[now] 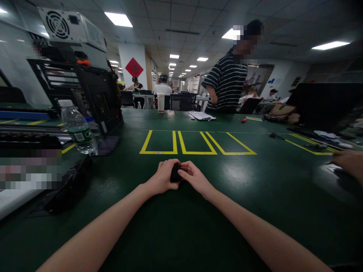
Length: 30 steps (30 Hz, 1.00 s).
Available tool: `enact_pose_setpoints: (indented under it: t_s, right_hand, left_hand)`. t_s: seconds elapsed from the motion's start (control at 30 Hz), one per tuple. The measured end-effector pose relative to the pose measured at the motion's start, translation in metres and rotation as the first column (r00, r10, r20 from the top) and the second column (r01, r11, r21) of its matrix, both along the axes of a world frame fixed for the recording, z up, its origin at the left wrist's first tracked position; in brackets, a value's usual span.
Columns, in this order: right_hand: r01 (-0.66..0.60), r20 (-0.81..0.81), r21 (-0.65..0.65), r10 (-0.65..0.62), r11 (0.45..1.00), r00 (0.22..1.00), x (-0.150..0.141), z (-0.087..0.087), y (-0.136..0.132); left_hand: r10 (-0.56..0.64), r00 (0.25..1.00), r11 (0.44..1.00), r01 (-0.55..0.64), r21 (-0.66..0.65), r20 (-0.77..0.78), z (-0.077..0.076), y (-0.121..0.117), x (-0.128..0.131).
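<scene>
Between my two hands is a small black block-like object (175, 173), just above or on the green table; its exact kind cannot be made out. My left hand (162, 176) wraps round its left side, thumb low and fingers over the top. From the other side, my right hand (194, 176) pinches its right edge with thumb and fingers. Much of the object is hidden by the fingers. Beyond the hands, yellow tape outlines (197, 153) mark the tabletop.
At left stand a plastic water bottle (78, 130), a black computer case (99, 94) and a power supply (72, 28). Further back are a white cup (161, 102) and a clipboard (202, 115). A person in a striped shirt (227, 79) stands opposite. Another person's hand (350, 162) reaches in at right.
</scene>
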State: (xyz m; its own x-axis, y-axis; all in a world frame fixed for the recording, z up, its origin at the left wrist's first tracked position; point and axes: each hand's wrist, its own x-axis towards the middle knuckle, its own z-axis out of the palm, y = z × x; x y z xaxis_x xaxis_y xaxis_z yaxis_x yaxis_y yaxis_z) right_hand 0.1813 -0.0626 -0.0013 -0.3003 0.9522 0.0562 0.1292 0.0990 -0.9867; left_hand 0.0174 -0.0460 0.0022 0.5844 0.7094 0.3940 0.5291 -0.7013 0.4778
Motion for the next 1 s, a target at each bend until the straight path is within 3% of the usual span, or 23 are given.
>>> enact_pose_setpoints:
  t_s: [0.17,0.33,0.7,1.0]
  right_hand:
    - [-0.047,0.029,-0.014,0.047,0.999,0.998,0.0026,0.0004,0.0016]
    - [-0.103,-0.055,0.003,0.103,0.995,0.993,0.0026,0.004,-0.001]
    - [-0.01,0.002,-0.006,0.01,1.0,1.0,0.0015,-0.0005,0.0014]
    - [-0.094,-0.041,-0.016,0.093,0.995,0.995,0.0035,0.0032,-0.0018]
  left_hand:
    - [-0.01,1.0,1.0,0.01,0.007,0.013,-0.0007,0.0,-0.0012]
    - [-0.006,1.0,1.0,0.006,0.029,0.009,-0.0019,0.0007,-0.0011]
    - [0.006,1.0,0.999,-0.007,0.044,0.008,-0.0039,0.002,0.0008]
    - [-0.013,1.0,0.999,0.013,0.031,0.014,-0.0024,0.0006,-0.0005]
